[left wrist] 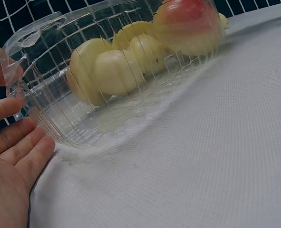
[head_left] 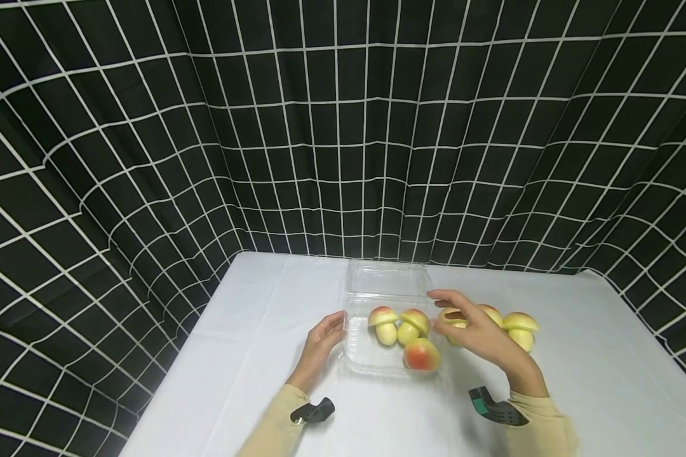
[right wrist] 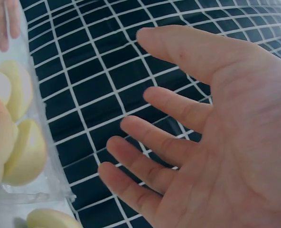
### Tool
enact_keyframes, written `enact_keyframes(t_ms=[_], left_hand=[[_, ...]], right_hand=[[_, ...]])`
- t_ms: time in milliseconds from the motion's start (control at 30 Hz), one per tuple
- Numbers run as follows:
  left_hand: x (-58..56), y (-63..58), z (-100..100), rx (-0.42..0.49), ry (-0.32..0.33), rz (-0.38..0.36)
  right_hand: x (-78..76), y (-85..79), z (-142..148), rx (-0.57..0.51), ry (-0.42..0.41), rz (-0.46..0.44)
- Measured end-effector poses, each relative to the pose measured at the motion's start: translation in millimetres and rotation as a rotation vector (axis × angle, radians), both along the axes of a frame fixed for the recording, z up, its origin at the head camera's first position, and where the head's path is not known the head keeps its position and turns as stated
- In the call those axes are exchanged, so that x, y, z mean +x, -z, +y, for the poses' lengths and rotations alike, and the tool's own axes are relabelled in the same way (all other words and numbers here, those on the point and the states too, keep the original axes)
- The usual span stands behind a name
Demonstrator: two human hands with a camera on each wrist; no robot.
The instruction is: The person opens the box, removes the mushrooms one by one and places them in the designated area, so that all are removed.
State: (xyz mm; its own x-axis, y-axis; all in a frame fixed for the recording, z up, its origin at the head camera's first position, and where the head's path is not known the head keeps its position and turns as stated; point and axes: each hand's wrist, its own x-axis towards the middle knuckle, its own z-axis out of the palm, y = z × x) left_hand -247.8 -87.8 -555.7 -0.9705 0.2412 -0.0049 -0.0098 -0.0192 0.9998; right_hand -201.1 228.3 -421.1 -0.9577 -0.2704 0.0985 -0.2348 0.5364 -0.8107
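Note:
A clear plastic clamshell box (head_left: 371,362) stands on the table with its lid (head_left: 387,278) folded back. Inside are three mushroom-shaped pieces with pale yellow stems and red-yellow caps; one mushroom (head_left: 385,327) lies at the left, another mushroom (head_left: 414,325) beside it, and a third mushroom (head_left: 422,354) shows mostly its cap. My left hand (head_left: 320,349) touches the box's left wall with fairly straight fingers. Beyond the box's right side, my right hand (head_left: 474,330) hovers with spread fingers (right wrist: 164,109) and holds nothing. It partly hides a mushroom (head_left: 453,315) outside the box.
To the right of the box, behind and beside my right hand, two more mushrooms rest on the white-covered table (head_left: 246,343): one mushroom (head_left: 491,313) partly hidden, one mushroom (head_left: 521,330) upright. A black curtain (head_left: 320,158) with a white grid surrounds the table's back and sides.

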Motion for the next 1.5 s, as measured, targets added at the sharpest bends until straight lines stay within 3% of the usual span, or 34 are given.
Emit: enact_keyframes(t_ms=[200, 467, 800, 1267, 1500], left_hand=[[0.1, 0.2, 0, 0.000, -0.003, -0.004], [0.8, -0.8, -1, -0.004, -0.005, 0.001], [0.8, 0.0, -1, 0.014, -0.003, 0.009], [-0.2, 1.2, -2, 0.004, -0.012, -0.010], [-1.3, 0.2, 0, 0.002, -0.009, 0.025]], right_hand=[[-2.3, 7.9, -3, 0.060, -0.048, -0.037], [-5.4, 15.4, -7, 0.071, -0.170, -0.005], [-4.0, 22.2, -11, 0.114, -0.183, -0.107], [-1.6, 18.4, -20, 0.181, -0.216, -0.145], [-1.3, 18.5, -24, 0.208, -0.208, -0.181]])
